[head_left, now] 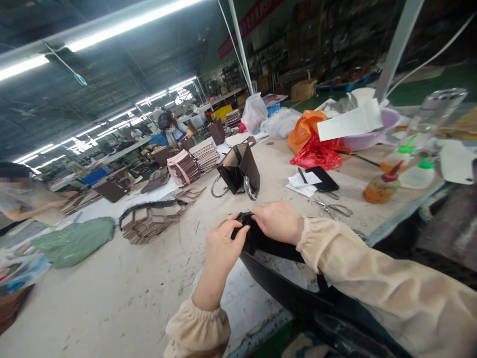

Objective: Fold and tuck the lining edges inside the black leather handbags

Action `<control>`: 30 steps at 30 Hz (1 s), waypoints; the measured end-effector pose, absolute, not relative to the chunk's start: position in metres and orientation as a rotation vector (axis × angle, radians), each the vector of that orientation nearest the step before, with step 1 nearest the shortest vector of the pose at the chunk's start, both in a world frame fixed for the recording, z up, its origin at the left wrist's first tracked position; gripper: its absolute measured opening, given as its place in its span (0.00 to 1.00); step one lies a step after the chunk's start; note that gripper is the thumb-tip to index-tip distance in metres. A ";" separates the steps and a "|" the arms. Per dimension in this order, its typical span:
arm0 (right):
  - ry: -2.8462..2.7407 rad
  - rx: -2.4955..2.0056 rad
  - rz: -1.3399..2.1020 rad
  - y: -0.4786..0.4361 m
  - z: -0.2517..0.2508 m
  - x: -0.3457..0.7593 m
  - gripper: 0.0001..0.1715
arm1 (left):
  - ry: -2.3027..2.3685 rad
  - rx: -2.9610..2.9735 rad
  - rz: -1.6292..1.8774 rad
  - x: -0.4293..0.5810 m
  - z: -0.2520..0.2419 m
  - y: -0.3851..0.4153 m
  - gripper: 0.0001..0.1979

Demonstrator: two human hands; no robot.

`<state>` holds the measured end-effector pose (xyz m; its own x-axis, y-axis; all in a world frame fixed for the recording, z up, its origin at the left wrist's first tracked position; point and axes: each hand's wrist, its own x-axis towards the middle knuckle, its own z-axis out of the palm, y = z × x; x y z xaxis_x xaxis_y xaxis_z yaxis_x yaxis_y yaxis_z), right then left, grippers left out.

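My left hand pinches the edge of a long black leather-like band between thumb and fingers. Close beside it, my right hand is closed on the same edge, with its fingertips partly hidden. From my hands the band curves down over the table's front edge, and its lower end is lost in the dark. Just beyond my hands stands a dark brown bag, upright with its top gaping and its handles wrapped in clear film.
Stacked brown panels and a green plastic bag lie left. Scissors, a black phone-like slab, glue bottles, a red bag and a purple basin are right. A person sits at far left.
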<state>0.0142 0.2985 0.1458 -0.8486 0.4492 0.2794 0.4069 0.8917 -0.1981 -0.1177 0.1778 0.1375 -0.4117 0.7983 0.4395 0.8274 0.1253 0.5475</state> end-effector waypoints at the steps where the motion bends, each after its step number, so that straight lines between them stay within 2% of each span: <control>1: -2.739 -0.637 0.201 0.298 0.146 0.015 0.17 | -2.365 -1.665 -1.174 -0.118 0.138 0.175 0.05; 4: -2.744 -0.648 0.229 0.297 0.146 0.015 0.16 | -2.602 -1.648 -1.125 -0.119 0.143 0.171 0.19; 6: -2.747 -0.649 0.234 0.295 0.146 0.014 0.16 | -2.751 -1.672 -1.036 -0.118 0.148 0.171 0.24; 15: -2.800 -0.633 0.206 0.296 0.153 0.011 0.20 | -2.787 -1.783 -0.741 -0.113 0.158 0.177 0.10; 25: -2.917 -0.710 0.238 0.295 0.165 0.003 0.18 | -2.769 -1.840 -0.682 -0.119 0.158 0.185 0.14; 30: -3.097 -0.682 0.243 0.303 0.191 0.006 0.18 | -2.779 -2.055 -0.902 -0.129 0.156 0.188 0.17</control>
